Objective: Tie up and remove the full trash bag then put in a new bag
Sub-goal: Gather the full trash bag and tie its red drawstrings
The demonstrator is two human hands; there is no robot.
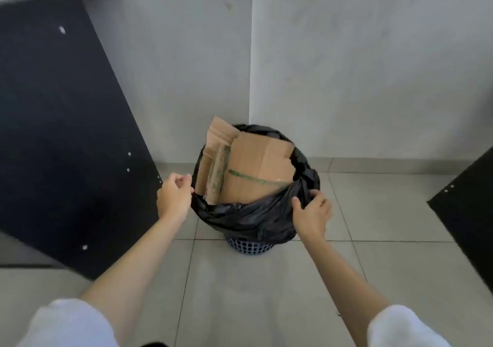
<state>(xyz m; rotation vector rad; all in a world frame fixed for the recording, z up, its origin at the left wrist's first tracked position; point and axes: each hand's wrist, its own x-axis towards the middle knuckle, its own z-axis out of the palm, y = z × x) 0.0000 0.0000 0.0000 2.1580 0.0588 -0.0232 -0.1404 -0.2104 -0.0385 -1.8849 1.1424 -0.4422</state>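
Left grip (174, 196) pinches bag (248, 216) rim; right grip (313, 213) clutches bunched rim. We judge plastic thin, slippery, load light; stiff cardboard (256, 165) corners may tear it; we'd gather slack rim.

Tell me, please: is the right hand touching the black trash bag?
Touching. The head view shows the right hand with fingers curled over the gathered rim of the black trash bag.

Black bag (253, 218), brown green-printed cardboard (256, 168), blue lattice bin (249, 248).
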